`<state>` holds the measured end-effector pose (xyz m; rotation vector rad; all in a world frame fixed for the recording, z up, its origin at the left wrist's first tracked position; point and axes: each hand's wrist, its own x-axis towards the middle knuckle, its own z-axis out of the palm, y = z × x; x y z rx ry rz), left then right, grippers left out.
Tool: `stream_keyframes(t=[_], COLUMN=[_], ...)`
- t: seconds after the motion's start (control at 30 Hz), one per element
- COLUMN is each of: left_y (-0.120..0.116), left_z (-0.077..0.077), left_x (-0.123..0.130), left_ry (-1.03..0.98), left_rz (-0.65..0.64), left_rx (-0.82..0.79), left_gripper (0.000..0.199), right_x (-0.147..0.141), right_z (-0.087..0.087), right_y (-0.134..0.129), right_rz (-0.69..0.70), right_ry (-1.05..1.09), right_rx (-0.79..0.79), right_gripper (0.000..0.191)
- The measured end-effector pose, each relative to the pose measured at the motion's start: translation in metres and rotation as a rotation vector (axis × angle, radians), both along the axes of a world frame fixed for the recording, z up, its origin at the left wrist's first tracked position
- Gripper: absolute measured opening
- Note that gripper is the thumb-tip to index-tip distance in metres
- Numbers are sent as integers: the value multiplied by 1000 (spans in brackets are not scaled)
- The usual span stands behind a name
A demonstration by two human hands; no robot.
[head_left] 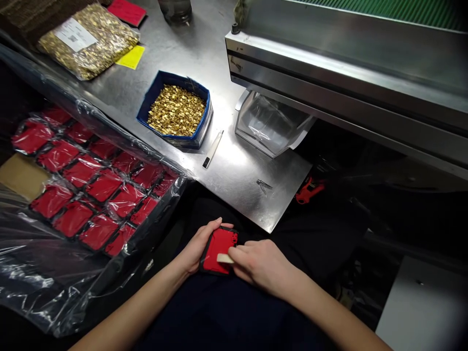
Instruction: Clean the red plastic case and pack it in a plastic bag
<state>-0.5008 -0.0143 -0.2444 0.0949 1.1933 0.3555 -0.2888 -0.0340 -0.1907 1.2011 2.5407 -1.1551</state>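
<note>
A red and black moulded plastic case [216,243] rests above my lap, tilted, its red face up. My left hand [199,246] is closed around its left edge, thumb along the top. In my right hand [258,263], the fingers pinch a small pale cloth-like piece [224,258], which lies over the lower right of the red face. What the piece is made of I cannot tell. Past my hands, a nail clipper [263,185] lies on the metal table [252,207], and a white pen-shaped tool [213,149] lies further back.
A blue bin [205,122] full of small brass parts [176,111] stands on the table. A clear bin [268,122] sits under the conveyor frame [329,73]. At left, a plastic-lined box [175,187] holds several red cases [104,185]. A bag of brass parts [106,41] lies behind.
</note>
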Motion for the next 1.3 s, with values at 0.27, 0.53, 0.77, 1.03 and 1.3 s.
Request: stream_keyframes(t=[0.27,0.53,0.77,1.03,1.3], left_y=[0,-1,-6,-6,-1], left_z=[-1,-2,-5,-5,-6], left_x=[0,-2,-4,-6,-5], left_ry=[14,-10,-21,-88,-105], left_rz=[-18,-22,-19,5,15], left_rx=[6,17,51,-16,-58], left_gripper=[54,56,56,52,49], right_x=[-1,-5,-6,-10,-5], right_z=[2,7,8,11,8], right_y=[-1,1,1,4,3], right_rz=[-5,-13,-20,-32,-35], right_ry=[-24,-28,-35,-79,-39], right_rx=[-10,-31,-13,-12,-39], right_gripper=[17,19,20,19,18])
